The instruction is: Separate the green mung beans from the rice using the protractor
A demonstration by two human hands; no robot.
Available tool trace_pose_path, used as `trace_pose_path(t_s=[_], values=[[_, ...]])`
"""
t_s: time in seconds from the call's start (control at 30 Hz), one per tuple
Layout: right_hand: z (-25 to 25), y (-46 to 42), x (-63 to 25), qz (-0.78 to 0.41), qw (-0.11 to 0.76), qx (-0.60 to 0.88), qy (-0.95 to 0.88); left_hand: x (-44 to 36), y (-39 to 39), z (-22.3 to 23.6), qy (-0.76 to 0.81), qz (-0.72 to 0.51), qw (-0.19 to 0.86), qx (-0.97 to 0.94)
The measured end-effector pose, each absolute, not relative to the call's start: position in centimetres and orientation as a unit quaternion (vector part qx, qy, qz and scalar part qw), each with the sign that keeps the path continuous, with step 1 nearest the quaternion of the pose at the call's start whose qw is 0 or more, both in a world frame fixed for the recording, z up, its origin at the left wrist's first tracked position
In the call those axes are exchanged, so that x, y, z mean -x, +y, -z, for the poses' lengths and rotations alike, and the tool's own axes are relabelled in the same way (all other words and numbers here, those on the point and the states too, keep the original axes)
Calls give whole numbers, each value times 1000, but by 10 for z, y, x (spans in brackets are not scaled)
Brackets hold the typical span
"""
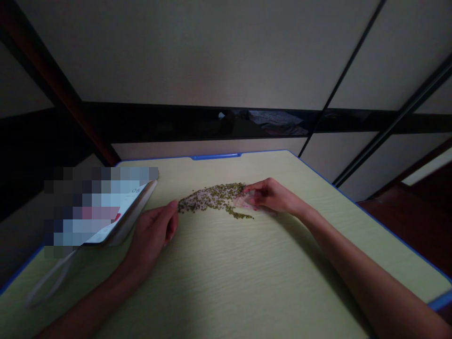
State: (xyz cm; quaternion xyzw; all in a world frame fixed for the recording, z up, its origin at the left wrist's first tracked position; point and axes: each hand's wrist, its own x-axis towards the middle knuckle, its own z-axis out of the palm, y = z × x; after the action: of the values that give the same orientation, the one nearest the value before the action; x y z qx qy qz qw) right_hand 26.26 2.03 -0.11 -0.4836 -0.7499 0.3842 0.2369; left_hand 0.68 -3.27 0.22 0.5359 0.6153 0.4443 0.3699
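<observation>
Small green beans [233,214], which look like mung beans, lie in a long loose heap mixed with pale grains [203,197] on the table. At the heap's left end is my left hand [155,228], its fingers curled and its thumb pressed to the forefinger; what they pinch, if anything, is hidden. My right hand [270,195] is closed on a thin clear plastic bag [243,201] with pink-red marks, at the heap's right end. Part of the bag is behind my fingers.
The pale wood-look table [226,282] has a blue rim [216,156]. A device with a lit screen [123,205] leans at the left, partly pixelated, with a pale strap [52,278] trailing from it. Cabinet panels [212,56] rise close behind the table.
</observation>
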Motion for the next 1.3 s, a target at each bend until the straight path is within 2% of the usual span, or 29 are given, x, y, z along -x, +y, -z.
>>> trace_pose_path(t_s=[0.5, 0.97, 1.3], values=[[5, 20, -257, -381, 265, 496, -734, -6, -32, -1, 617, -447, 374, -529], [4, 19, -260, -395, 235, 445, -768, -4, -30, 2, 613, -448, 380, -529], [-3, 13, -256, -406, 223, 459, -758, -6, -32, -1, 610, -451, 373, -535]])
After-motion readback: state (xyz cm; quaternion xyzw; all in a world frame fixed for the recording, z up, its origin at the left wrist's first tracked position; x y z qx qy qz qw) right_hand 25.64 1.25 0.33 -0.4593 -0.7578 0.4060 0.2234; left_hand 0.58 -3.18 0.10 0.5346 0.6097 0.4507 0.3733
